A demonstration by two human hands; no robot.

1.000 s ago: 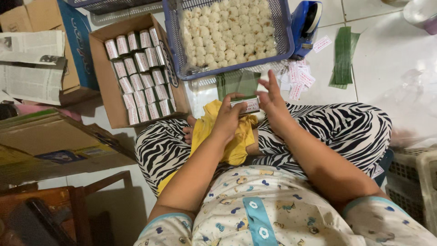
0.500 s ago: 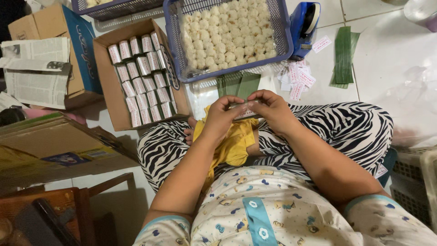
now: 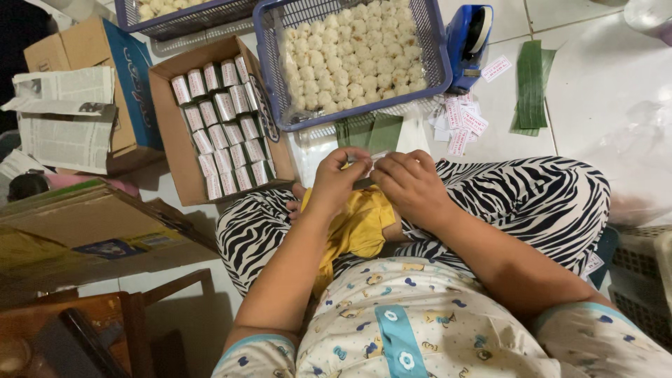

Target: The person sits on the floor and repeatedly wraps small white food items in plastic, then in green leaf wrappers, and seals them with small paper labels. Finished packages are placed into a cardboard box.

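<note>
Small wrapped piece, pale w/ a bit of clear film, sits pinched btwn both my hands just above my lap, right over the yellow cloth. My left hand is closed round its left end, thumb & fingertips gripping; my right hand is curled shut on the other end, knuckles up. Can't tell exactly what's inside, too much is hidden by my fingers. Cloth lies on my zebra-print legs, I'm sitting cross-legged on the white tile floor. Straight ahead, near my hands, a blue basket full of small white round pieces; folded green leaf strips lie btwn it & my hands. Blue tape dispenser just beside the basket's right side, w/ a scatter of small paper labels below it & more green leaf strips further right. To my left, an open cardboard box packed w/ rows of wrapped packs; newspaper lies on another box beyond it.
</note>
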